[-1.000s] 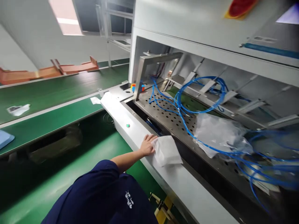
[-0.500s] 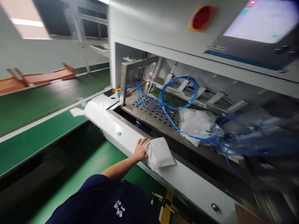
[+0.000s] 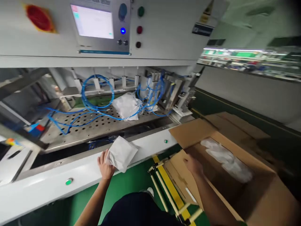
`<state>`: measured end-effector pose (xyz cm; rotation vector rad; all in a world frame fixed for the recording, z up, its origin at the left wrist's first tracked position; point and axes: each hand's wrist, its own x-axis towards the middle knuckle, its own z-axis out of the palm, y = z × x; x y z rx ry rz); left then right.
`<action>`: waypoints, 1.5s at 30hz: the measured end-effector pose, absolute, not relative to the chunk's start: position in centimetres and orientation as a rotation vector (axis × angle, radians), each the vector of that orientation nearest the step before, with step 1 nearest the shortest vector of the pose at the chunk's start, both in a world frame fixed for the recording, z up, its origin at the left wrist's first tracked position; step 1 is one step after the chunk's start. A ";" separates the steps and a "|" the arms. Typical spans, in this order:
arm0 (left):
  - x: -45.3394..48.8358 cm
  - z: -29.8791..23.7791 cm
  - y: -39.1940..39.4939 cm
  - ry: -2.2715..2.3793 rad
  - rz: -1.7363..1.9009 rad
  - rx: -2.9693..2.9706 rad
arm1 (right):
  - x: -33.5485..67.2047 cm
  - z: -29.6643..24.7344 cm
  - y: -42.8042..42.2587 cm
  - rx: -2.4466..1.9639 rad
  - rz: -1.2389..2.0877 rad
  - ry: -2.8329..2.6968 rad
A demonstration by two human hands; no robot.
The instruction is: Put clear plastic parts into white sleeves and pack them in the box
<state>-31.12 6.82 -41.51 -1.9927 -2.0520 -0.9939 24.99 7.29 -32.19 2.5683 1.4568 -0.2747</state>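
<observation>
My left hand (image 3: 105, 165) rests on the white machine ledge (image 3: 51, 180), fingers on the near edge of a white pouch (image 3: 121, 153) lying there. My right hand (image 3: 192, 164) reaches into an open cardboard box (image 3: 256, 194) at the lower right, blurred, fingers hard to make out. White plastic packets (image 3: 227, 160) lie inside the box. Behind the ledge is a perforated steel plate (image 3: 94, 124) with blue air hoses (image 3: 96, 94) and a crumpled clear bag (image 3: 127, 106).
The machine panel above carries a touchscreen (image 3: 92, 22), a red rotary switch (image 3: 39, 17) and several buttons. A green button (image 3: 69, 181) sits on the ledge front. Yellow floor stripes and a cart frame (image 3: 164, 188) lie below. A green conveyor (image 3: 246, 121) runs at right.
My head has swung right: the panel and cardboard box have come into view, the green belts on the left have gone. My left hand stays on the pouch. My right hand has appeared at the box.
</observation>
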 end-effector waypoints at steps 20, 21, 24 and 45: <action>-31.4 -41.8 7.0 -1.895 -1.114 -2.013 | 25.2 -32.6 6.8 2.585 -0.324 1.501; -31.4 -41.9 7.0 -1.885 -1.122 -2.010 | 25.3 -32.6 6.8 2.583 -0.327 1.501; -31.4 -42.1 7.2 -1.867 -1.126 -2.006 | 25.4 -32.7 6.9 2.585 -0.330 1.504; -31.1 -42.7 7.2 -1.907 -1.014 -1.965 | 27.1 -34.7 7.7 2.516 -0.289 1.542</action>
